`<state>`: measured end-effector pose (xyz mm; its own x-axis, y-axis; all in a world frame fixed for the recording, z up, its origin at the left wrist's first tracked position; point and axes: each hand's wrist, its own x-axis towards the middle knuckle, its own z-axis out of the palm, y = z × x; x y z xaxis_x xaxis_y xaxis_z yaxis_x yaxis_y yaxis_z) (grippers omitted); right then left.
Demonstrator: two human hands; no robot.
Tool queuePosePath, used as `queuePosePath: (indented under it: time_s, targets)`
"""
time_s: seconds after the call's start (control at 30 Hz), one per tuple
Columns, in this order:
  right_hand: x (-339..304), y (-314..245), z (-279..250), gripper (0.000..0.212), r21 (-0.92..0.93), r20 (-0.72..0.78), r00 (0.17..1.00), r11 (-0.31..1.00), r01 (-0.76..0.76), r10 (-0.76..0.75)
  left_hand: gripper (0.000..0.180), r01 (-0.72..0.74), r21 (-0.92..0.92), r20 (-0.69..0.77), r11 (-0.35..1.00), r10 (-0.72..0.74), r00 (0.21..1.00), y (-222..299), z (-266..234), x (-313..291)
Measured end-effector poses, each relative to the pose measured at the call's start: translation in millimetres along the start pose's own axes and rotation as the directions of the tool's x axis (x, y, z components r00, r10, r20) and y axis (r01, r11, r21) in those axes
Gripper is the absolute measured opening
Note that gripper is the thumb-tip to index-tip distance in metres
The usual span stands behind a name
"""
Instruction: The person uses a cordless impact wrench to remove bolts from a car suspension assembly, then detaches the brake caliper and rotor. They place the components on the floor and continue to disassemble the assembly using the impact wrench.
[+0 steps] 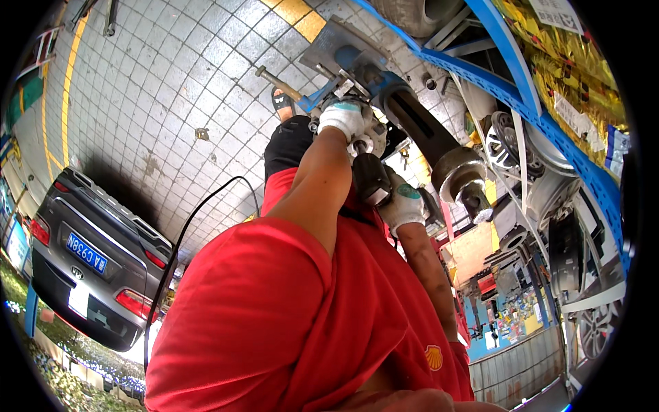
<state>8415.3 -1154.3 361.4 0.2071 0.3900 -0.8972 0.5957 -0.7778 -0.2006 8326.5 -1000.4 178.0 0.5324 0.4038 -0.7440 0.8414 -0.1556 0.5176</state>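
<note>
Both my hands wear white work gloves with a green patch. My left hand (345, 120) is closed around a silvery metal part (377, 130) beside a blue vise (376, 77); its fingertips are mostly hidden. Lower and to the right, my right hand (404, 204) is wrapped about a black power tool (371, 180), probably a drill or driver. The tool's front end points up at the metal part, close to my left hand. How far its tip touches the part is hard to make out.
A long heavy steel piece (424, 123) extends right from the vise. Wheels and rims fill a blue-edged rack (511, 93) at right, with yellow packages (576, 75) above. A black cable (195, 223) loops on the left. A dark car (96, 261) stands on the tiled floor (185, 75).
</note>
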Motion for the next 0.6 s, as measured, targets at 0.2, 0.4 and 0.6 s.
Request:
queuePosePath:
  time_s: [0.2, 0.4, 0.6]
  targets:
    - [5.8, 9.3, 11.2, 0.079, 0.038, -0.031, 0.999, 0.999, 0.008, -0.007, 0.059, -0.022, 0.049, 0.054, 0.999, 0.019, 0.998, -10.6, 15.1, 10.8]
    - [10.7, 5.3, 5.3, 0.077, -0.028, -0.01, 1.0, 0.999, 0.028, -0.029, 0.056, 0.04, 0.022, 0.069, 0.999, -0.041, 0.997, -13.2, 10.1, 8.4]
    - [7.3, 6.5, 5.1, 0.078, -0.027, -0.043, 0.999, 0.999, 0.018, -0.019, 0.054, 0.015, 0.008, 0.062, 1.0, -0.015, 0.998, -14.0, 14.7, 10.0]
